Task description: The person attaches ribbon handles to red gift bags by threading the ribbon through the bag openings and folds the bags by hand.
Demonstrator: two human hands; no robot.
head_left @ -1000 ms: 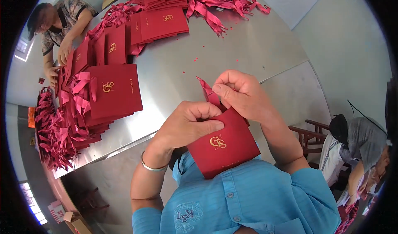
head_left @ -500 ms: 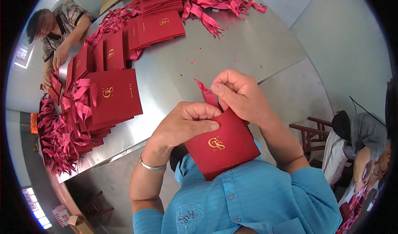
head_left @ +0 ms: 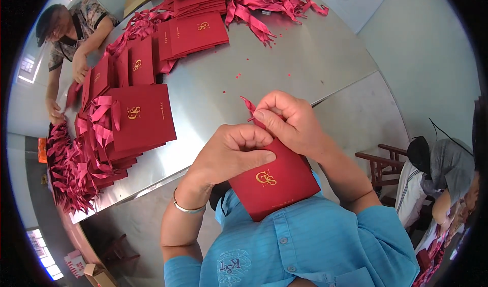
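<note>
A dark red paper gift bag (head_left: 274, 180) with a gold emblem rests against my blue shirt, its top edge toward the table. My left hand (head_left: 236, 147) is closed on the bag's upper left edge, thumb on the front and fingers curled at the opening. Above that opening, my right hand (head_left: 290, 118) pinches a crimson ribbon (head_left: 247, 104) between thumb and forefinger. One end of the ribbon sticks up past my fingertips. Where the ribbon meets the bag is hidden behind my fingers.
Stacked red gift bags (head_left: 145, 116) with ribbon handles line the left of the metal table (head_left: 300, 58). Loose ribbons (head_left: 269, 2) are heaped at the far end. A person (head_left: 76, 43) works across the table at left; another person (head_left: 447, 170) sits at right near a wooden stool (head_left: 384, 160).
My right hand has shifted slightly left and down, closer to my left hand, still pinching the ribbon. The co-worker's hands at left have moved.
</note>
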